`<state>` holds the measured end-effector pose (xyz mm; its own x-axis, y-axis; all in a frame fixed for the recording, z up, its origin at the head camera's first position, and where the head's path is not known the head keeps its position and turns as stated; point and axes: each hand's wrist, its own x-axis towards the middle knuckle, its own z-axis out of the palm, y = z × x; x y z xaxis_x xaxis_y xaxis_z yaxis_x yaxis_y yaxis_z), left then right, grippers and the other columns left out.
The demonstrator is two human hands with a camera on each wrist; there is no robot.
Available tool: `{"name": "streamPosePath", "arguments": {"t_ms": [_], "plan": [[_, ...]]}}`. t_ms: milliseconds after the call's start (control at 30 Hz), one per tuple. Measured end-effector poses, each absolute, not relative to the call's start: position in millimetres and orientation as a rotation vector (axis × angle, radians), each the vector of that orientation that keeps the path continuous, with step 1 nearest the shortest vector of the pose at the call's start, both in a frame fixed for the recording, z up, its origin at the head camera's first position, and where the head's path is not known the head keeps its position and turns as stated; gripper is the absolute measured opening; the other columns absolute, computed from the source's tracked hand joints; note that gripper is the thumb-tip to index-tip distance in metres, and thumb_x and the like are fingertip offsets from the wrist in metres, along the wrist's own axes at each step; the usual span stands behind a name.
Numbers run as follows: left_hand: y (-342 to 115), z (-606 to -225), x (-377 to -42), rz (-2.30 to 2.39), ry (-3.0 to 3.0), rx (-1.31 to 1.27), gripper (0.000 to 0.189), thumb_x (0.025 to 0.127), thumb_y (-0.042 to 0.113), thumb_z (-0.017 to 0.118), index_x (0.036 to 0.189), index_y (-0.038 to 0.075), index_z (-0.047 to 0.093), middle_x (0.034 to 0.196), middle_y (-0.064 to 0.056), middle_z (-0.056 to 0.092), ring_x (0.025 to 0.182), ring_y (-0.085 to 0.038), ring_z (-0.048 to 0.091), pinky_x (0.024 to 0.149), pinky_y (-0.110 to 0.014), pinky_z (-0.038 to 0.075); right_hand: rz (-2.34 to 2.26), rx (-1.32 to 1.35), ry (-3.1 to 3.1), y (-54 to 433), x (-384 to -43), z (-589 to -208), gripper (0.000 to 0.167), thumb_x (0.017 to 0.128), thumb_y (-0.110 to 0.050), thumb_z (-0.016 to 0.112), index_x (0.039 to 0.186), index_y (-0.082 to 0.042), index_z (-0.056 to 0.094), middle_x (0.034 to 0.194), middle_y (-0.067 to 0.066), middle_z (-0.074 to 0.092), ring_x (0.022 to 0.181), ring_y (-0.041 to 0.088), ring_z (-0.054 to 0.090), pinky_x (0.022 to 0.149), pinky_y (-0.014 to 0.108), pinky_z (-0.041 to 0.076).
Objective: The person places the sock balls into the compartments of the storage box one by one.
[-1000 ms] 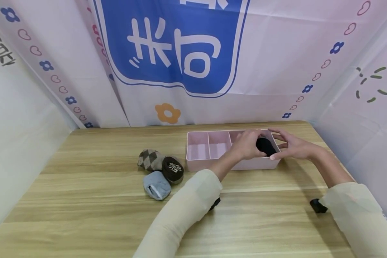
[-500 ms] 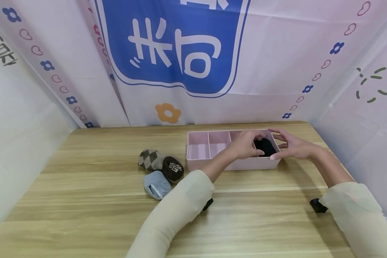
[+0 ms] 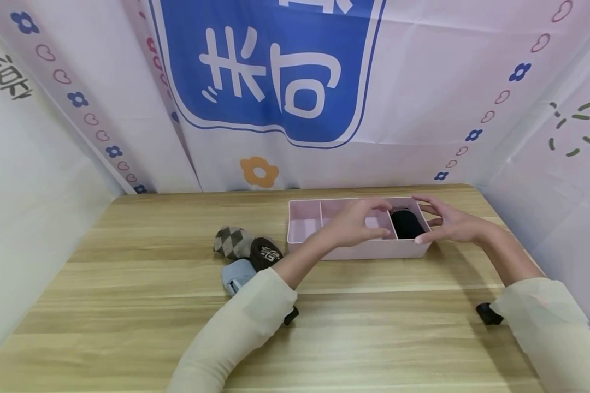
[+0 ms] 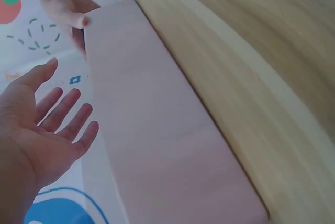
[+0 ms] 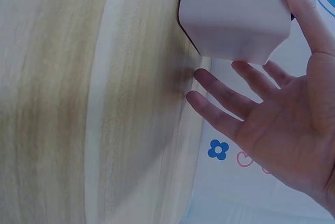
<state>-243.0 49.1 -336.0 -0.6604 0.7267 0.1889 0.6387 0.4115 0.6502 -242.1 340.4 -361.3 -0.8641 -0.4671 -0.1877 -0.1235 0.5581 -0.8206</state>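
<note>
A long pink divided box [image 3: 359,250] stands near the back of the table. In its right-end compartment lies a black cloth bundle [image 3: 406,224]. My left hand [image 3: 352,222] hovers over the middle compartments, thumb and fingers spread, holding nothing; in the left wrist view its fingers are loosely extended beside the box. My right hand [image 3: 454,225] steadies the box's right end, its thumb at the front corner and its fingers stretched along the end wall. Left of the box sit rolled socks: an argyle pair [image 3: 233,242], a dark brown pair [image 3: 264,252] and a blue-grey pair [image 3: 236,274], partly behind my left forearm.
A wooden table [image 3: 128,305] carries everything. White printed cloth [image 3: 423,109] hangs close behind the box and along both sides. My left sleeve [image 3: 241,322] crosses the table in front of the socks.
My left hand has drawn left, away from the black bundle, which stays in the right-end compartment. My right hand has kept its place at the box's end.
</note>
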Motion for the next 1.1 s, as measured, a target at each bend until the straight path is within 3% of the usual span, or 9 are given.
{"name": "streamPosePath", "arguments": {"t_ms": [667, 1100], "plan": [[-26, -331, -235, 1.195, 2.62, 1.139, 0.046, 0.095, 0.013, 0.075, 0.136, -0.004, 0.062, 0.133, -0.019, 0.066, 0.129, -0.034, 0.059, 0.112, -0.045, 0.045, -1.13, -0.495, 2.45, 335, -243, -352, 0.107, 0.086, -0.016, 0.082, 0.162, 0.0, 0.008, 0.162, 0.039, 0.018, 0.14, 0.063, 0.032, 0.11, 0.07, 0.038], [-90, -332, -235, 1.375, 2.819, 1.017, 0.034, 0.091, 0.006, 0.077, 0.123, -0.005, 0.068, 0.122, -0.02, 0.071, 0.118, -0.035, 0.065, 0.106, -0.054, 0.048, -1.145, -0.505, 2.45, 338, -243, -355, 0.105, 0.087, -0.015, 0.08, 0.162, -0.001, 0.008, 0.162, 0.039, 0.016, 0.14, 0.066, 0.03, 0.109, 0.071, 0.038]]}}
